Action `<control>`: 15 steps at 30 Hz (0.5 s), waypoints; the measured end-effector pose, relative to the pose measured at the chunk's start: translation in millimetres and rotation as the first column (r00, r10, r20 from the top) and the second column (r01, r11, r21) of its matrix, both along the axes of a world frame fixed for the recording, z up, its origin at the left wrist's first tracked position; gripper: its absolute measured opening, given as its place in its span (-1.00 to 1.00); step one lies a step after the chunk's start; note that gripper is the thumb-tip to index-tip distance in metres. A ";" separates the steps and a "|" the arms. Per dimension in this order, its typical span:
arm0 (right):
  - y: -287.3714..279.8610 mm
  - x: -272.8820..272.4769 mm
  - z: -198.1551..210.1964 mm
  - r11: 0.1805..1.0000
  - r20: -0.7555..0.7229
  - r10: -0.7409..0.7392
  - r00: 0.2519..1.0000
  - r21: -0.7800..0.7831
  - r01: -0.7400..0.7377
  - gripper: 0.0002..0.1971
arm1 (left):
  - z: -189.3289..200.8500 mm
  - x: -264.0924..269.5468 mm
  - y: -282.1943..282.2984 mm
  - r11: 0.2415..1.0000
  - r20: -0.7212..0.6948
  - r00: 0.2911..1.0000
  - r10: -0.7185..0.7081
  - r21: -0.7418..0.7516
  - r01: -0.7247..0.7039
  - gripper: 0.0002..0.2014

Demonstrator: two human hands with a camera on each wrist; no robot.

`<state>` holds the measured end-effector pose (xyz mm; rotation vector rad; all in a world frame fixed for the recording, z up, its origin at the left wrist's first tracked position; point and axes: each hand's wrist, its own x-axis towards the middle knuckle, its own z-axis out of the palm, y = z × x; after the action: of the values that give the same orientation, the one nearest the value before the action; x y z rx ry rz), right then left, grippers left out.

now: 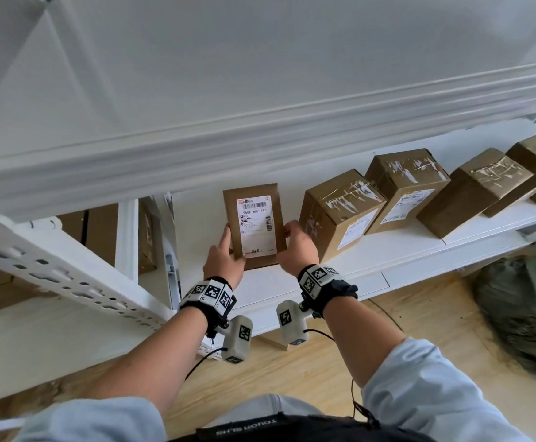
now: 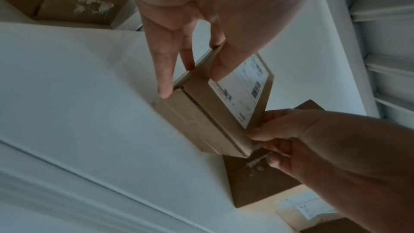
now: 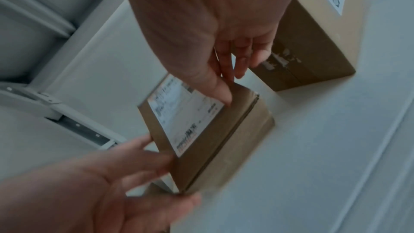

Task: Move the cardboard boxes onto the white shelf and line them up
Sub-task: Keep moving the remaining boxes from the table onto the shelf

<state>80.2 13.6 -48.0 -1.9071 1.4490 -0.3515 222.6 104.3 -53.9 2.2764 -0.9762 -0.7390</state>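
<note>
A flat cardboard box (image 1: 253,224) with a white shipping label sits between my two hands, over the left part of the white shelf (image 1: 397,260). My left hand (image 1: 226,242) grips its left edge, thumb on the labelled face and fingers along the side (image 2: 190,77). My right hand (image 1: 292,237) pinches the right edge, thumb on top (image 3: 232,86). The box (image 2: 215,112) is tilted with its near end low at the shelf board; whether it rests there I cannot tell. Several taped cardboard boxes (image 1: 340,212) stand in a row to the right.
The upper shelf board (image 1: 260,138) hangs close above the row. A perforated white post (image 1: 53,272) slants at left, with more cardboard boxes (image 1: 100,237) behind it. Below lie a wooden floor (image 1: 324,371) and a dark green bag (image 1: 528,314) at right.
</note>
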 end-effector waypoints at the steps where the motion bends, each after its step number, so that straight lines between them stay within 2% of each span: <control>1: 2.4 -1.7 -3.5 1.000 0.023 -0.029 0.999 0.004 0.029 -0.55 | -2.0 -4.0 0.4 0.999 -0.019 1.000 -0.001 -0.032 0.001 -0.22; 3: 7.5 -5.3 -10.3 0.997 0.062 -0.078 0.995 0.000 0.078 -0.55 | -9.4 -10.9 -0.1 0.994 -0.126 0.992 0.017 -0.108 -0.031 -0.21; 5: 9.9 -6.1 -12.8 0.996 0.079 -0.083 0.993 -0.015 0.084 -0.54 | -14.4 -19.5 3.4 0.986 -0.196 0.980 0.035 -0.155 -0.066 -0.28; 8: 7.0 -4.7 -11.0 0.996 0.113 -0.083 0.990 0.028 0.080 -0.42 | -17.3 -31.6 6.0 0.990 -0.264 0.963 0.052 -0.112 -0.084 -0.51; 11: -0.7 -5.7 -12.8 0.988 0.169 -0.122 0.978 0.113 0.103 -0.42 | -24.0 -38.0 1.0 0.994 -0.352 0.934 0.057 -0.065 -0.085 -0.65; 13: -5.7 -7.6 -16.9 0.979 0.173 -0.149 0.974 0.166 0.121 -0.40 | -24.1 -40.7 -5.2 0.997 -0.396 0.917 0.044 -0.045 -0.067 -0.65; 15: -9.4 -10.5 -20.1 0.976 0.135 -0.143 0.980 0.186 0.117 -0.34 | -21.8 -44.5 -14.2 0.999 -0.411 0.911 0.015 -0.035 -0.032 -0.56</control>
<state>69.6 4.3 -68.1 -1.6150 1.4591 -0.4019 178.1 90.1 -75.7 1.9758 -0.7524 -1.1206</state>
